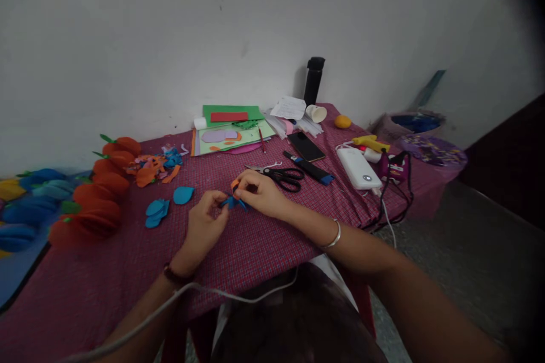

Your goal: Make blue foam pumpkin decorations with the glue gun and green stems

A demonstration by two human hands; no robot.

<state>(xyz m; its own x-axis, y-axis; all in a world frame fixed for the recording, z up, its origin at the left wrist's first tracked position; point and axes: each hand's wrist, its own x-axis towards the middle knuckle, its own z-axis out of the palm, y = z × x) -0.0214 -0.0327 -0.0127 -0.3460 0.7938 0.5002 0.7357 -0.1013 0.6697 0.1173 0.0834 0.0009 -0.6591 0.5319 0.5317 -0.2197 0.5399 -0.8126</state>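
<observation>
Between my two hands, above the checked tablecloth, is a small blue craft piece [232, 202] that looks like foam or felt. My left hand [208, 218] pinches its left side between thumb and fingers. On the other side my right hand [260, 194] grips it from above, with a bit of orange [234, 184] showing at the fingertips. How the orange and blue parts join is hidden by the fingers. A single blue teardrop cutout [183, 195] lies left of my hands, beside a small pile of similar blue cutouts [156, 213]. Black-handled scissors [289, 179] rest just behind my right hand.
Orange pumpkin-like crafts [100, 198] line the left side, near orange and blue scraps [155, 167]. Coloured sheets [234, 113], a phone [305, 146], a black bottle [314, 82] and a paper cup [316, 113] stand or lie behind. A white power bank [358, 168] with cables sits right.
</observation>
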